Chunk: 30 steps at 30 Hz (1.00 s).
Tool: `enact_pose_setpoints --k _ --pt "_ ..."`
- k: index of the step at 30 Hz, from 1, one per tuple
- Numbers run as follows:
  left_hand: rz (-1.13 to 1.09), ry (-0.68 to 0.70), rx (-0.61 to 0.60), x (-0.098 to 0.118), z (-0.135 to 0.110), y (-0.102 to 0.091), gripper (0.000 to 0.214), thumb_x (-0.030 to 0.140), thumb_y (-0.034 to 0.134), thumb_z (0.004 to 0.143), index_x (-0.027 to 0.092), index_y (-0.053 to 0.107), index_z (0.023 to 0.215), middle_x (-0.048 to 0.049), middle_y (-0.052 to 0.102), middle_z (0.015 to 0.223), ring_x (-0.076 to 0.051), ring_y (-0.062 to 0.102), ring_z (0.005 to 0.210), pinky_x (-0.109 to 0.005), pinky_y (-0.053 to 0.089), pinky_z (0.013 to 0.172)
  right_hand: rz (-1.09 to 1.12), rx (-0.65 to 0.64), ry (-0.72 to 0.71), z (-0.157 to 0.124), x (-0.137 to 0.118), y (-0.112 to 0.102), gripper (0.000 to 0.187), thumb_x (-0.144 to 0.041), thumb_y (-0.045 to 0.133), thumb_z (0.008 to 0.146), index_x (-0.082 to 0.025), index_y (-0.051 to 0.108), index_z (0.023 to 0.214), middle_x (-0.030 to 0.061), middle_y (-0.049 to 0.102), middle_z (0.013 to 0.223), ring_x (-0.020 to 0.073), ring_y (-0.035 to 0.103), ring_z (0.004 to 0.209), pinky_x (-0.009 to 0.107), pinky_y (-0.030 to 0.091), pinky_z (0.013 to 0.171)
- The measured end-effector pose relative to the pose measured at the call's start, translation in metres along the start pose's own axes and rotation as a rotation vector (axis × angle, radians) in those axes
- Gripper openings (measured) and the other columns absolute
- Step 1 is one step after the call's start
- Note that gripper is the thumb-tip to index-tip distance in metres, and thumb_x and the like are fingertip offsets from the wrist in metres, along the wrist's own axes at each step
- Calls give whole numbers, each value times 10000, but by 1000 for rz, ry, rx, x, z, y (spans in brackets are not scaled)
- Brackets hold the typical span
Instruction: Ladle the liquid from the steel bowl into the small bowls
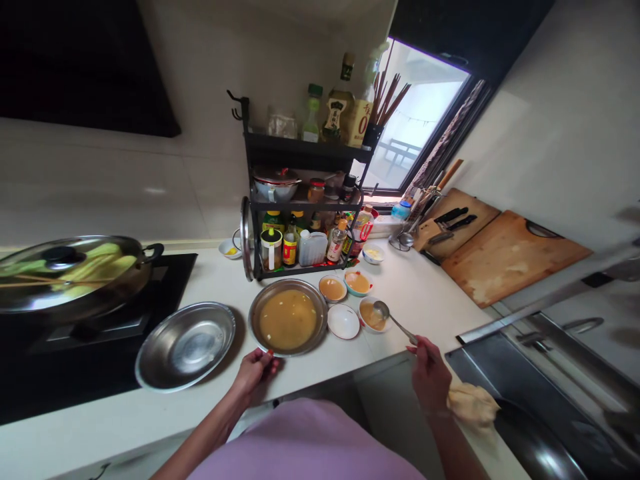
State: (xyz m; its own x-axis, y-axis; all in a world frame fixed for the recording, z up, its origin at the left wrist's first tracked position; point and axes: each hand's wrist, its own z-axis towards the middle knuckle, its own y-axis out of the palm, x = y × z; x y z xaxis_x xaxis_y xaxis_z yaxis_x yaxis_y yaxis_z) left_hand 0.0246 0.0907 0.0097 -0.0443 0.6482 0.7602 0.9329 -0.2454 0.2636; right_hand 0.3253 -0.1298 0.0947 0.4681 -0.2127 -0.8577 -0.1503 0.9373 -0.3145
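My right hand (pixel 431 377) is closed round the handle of a metal ladle (pixel 400 327). The ladle's bowl is over the near right white bowl (pixel 374 315), which holds brownish liquid. At the near rim of a wide metal basin (pixel 256 300) my left hand (pixel 256 371) has its fingers pinched on the edge. Yellow-brown broth (pixel 289 320) with small pale bits fills that basin. Between basin and ladle sits a white bowl (pixel 343 322) with nothing visible in it. Two more bowls, one plain (pixel 333 289) and one with a turquoise rim (pixel 358 283), hold similar liquid.
An empty metal basin (pixel 186 347) stands at the left, partly over the stove (pixel 100 360). A lidded pan (pixel 75 273) is on the stove. Behind is a black rack (pixel 305 203) of bottles. To the right are cutting boards (pixel 515 257), a sink (pixel 493 360) and a cloth (pixel 473 405).
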Motion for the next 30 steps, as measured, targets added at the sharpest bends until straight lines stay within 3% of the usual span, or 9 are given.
enact_pose_setpoints --k 3,7,12,18,21,25,30 --pt "-5 -2 -2 1 -1 1 272 204 748 712 161 491 634 -37 659 551 -82 550 422 -183 416 438 61 -130 -119 -10 -9 3 333 -523 611 793 -235 688 941 73 698 990 205 694 778 368 562 767" --pt "-11 -8 6 1 0 1 299 213 761 693 165 474 625 -37 656 545 -87 551 424 -186 407 438 102 -168 -132 -24 -29 20 307 -466 567 851 -228 692 998 64 714 894 213 688 793 386 553 795" --pt "5 9 0 0 1 0 310 250 775 679 163 481 635 -38 660 555 -88 549 428 -193 402 448 241 -329 -100 -54 -45 69 303 -458 535 873 -220 707 946 72 729 918 202 697 715 352 566 720" --pt "13 19 4 0 -1 1 324 263 781 674 167 474 631 -41 664 560 -87 548 434 -194 391 446 362 -518 17 -85 -37 119 303 -457 555 852 -200 693 932 69 732 860 191 699 646 307 564 641" --pt "3 18 6 1 -2 2 316 247 766 689 167 468 622 -47 664 559 -86 547 432 -190 386 442 410 -485 193 -86 -30 131 345 -503 583 812 -181 678 889 58 725 803 190 686 598 317 569 632" --pt "-13 11 8 1 -2 3 294 224 754 695 165 474 626 -43 662 559 -85 547 427 -196 405 459 507 -325 452 -77 -24 137 403 -536 665 705 -157 642 841 32 699 716 200 676 569 342 582 624" --pt "5 -1 7 1 -1 2 313 241 761 685 170 465 612 -43 663 555 -87 541 425 -197 392 450 571 -216 515 -62 -25 129 367 -478 707 667 -157 629 826 14 685 702 183 659 546 335 580 607"
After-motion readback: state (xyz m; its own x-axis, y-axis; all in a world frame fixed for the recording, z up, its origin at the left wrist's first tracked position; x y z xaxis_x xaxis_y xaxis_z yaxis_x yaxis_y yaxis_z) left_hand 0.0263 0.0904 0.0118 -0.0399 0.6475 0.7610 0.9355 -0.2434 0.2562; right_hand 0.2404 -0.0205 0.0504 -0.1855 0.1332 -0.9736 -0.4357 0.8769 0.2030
